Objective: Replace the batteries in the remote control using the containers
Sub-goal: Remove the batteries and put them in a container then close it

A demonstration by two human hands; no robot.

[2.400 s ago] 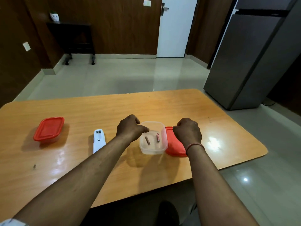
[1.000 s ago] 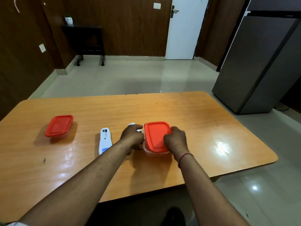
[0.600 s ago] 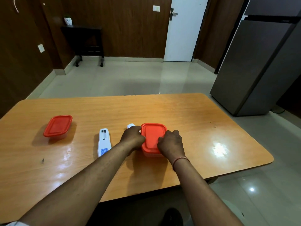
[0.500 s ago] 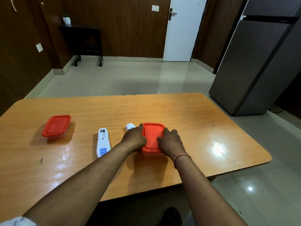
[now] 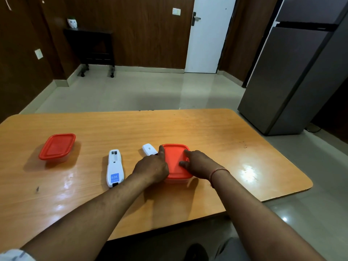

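A clear container with a red lid (image 5: pixel 176 157) stands on the table near the front middle. My left hand (image 5: pixel 152 168) is curled against its left side, with the index finger lying along the lid's left edge. My right hand (image 5: pixel 197 163) rests on top of the lid, fingers spread and pressing down. The batteries seen earlier inside are hidden under the lid. A white remote control (image 5: pixel 114 167) lies face down to the left, its battery bay uncovered. The white battery cover (image 5: pixel 149 149) lies just beyond my left hand.
A second container with a red lid (image 5: pixel 57 146) stands at the left of the wooden table (image 5: pixel 216 132). A grey fridge (image 5: pixel 301 72) stands off the table's far right corner. Tiled floor and a white door lie beyond.
The red lid, which lay beside the open container, now sits on it. Both hands have shifted from its edges to pressing on the lid.
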